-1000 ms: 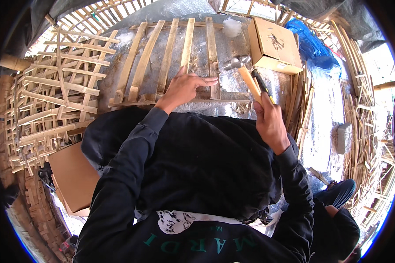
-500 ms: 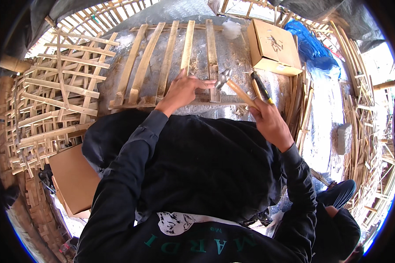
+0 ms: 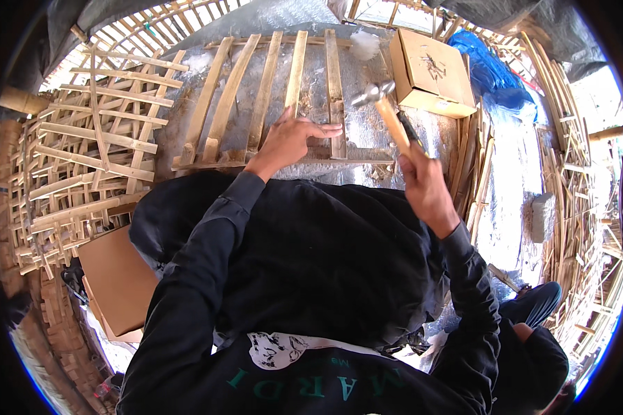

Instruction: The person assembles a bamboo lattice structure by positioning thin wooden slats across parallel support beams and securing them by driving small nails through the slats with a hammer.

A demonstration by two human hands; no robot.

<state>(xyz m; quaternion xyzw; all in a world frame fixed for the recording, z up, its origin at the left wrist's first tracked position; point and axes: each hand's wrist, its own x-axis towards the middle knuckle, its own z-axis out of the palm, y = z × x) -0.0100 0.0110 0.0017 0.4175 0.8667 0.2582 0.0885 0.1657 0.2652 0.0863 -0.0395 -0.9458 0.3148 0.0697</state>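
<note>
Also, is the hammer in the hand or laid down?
In hand: the right hand grips the hammer by its wooden handle.

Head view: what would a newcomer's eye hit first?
Probably the hammer, held in the right hand's grip, its metal head just right of the bamboo slats set in a spaced row at top centre. Next, the bright blue plastic sheet beside the cardboard box at upper right. Then the criss-crossed bamboo lattice filling much of the left side.
</note>
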